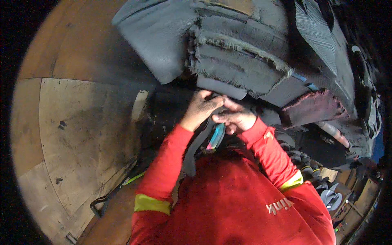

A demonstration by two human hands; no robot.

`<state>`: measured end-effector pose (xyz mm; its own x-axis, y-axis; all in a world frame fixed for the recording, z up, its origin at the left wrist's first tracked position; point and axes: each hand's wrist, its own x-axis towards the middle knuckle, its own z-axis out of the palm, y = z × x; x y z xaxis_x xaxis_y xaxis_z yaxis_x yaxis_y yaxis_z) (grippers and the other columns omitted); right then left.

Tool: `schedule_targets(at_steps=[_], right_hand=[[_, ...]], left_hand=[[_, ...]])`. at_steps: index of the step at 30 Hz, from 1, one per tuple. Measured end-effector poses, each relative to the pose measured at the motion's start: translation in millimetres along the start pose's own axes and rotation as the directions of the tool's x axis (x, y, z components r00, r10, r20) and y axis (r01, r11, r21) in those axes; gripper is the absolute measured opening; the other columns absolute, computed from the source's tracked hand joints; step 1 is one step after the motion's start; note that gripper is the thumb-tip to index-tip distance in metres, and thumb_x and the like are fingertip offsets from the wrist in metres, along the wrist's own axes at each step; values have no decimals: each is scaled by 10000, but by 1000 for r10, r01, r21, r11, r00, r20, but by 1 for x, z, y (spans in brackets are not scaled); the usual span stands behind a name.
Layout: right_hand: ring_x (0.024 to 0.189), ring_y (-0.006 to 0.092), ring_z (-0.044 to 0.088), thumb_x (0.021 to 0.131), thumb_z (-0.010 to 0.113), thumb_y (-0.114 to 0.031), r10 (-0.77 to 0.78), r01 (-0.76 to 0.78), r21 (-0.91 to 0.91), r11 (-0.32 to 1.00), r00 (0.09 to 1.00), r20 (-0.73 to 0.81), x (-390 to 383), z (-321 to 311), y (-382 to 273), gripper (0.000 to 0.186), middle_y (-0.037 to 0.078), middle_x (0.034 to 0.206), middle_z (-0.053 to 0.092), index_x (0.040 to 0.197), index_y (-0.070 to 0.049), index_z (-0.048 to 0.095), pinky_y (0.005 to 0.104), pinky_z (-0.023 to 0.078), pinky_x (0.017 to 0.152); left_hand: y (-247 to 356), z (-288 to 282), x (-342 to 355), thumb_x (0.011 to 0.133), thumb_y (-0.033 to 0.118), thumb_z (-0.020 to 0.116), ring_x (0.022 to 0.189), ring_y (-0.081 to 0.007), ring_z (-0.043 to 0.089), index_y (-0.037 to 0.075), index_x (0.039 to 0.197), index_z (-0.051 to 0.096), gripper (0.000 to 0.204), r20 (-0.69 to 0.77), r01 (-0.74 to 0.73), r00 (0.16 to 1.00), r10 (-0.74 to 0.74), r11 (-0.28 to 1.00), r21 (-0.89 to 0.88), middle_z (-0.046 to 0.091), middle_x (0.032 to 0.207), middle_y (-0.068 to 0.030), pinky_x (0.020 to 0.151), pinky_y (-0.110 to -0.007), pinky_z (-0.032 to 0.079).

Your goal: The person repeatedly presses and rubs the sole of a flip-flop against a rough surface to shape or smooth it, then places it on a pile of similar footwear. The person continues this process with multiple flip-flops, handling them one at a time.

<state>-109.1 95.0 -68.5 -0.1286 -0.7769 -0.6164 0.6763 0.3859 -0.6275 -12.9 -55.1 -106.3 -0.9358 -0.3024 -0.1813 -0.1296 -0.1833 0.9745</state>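
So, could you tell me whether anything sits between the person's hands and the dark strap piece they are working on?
Nothing visible does. The left hand and the right hand both already touch the dark strap piece, with its blue edge, just below the stack of frayed grey fabric pieces.

We see open room to our left over the bare plywood floor (77,134). Ahead, the stacked grey fabric panels (237,61) crowd our hands; cluttered parts (326,192) block the right.
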Motion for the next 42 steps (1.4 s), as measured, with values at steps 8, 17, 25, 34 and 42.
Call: schedule_targets(at_steps=[8, 17, 25, 34, 42], right_hand=[[956, 307, 631, 712, 883, -263, -554, 366, -695, 618, 831, -55, -5, 7, 35, 1123, 196, 1069, 631, 1572, -113, 176, 380, 527, 800], [968, 472, 572, 779, 756, -206, -727, -157, -984, -79, 685, -51, -36, 35, 53, 904, 307, 1119, 481, 1540, -346, 290, 517, 533, 787], [921, 284, 626, 673, 903, -282, -517, 184, -851, 492, 848, -115, -19, 43, 45, 1219, 207, 1149, 659, 1579, -50, 120, 365, 516, 901], [673, 62, 517, 675, 924, -356, -153, 82, -449, 890, 980, -124, -5, 14, 26, 1279, 37, 1013, 572, 1601, -273, 46, 224, 473, 522], [1133, 479, 546, 745, 816, -378, -467, -131, -974, 184, 861, -204, -15, 1, 28, 1007, 390, 1375, 441, 1567, -212, 257, 493, 490, 969]], left_hand=[[-37, 18, -30, 766, 47, 723, 1166, -145, 496, -5, 1354, 568, 610, -39, -42, 999, 25, 848, -528, 491, 1222, -25, 982, -286, 430], [-21, 28, -61, 771, -10, 675, 1158, -131, 520, 43, 1423, 519, 672, -78, -81, 996, 37, 710, -699, 533, 1254, -15, 1006, -279, 423], [15, -2, -52, 822, 82, 726, 1020, -173, 585, 46, 1353, 583, 551, -155, -158, 973, 171, 983, 97, 580, 1121, -82, 889, -302, 484], [6, -3, -19, 843, 250, 712, 793, -253, 606, 21, 1012, 684, 286, -141, -49, 985, 99, 946, 322, 648, 842, -121, 703, -374, 479], [-31, 24, -25, 813, 40, 709, 1117, -145, 567, 10, 1413, 495, 637, -66, 67, 990, -121, 841, -537, 553, 1280, -73, 1015, -295, 436]])
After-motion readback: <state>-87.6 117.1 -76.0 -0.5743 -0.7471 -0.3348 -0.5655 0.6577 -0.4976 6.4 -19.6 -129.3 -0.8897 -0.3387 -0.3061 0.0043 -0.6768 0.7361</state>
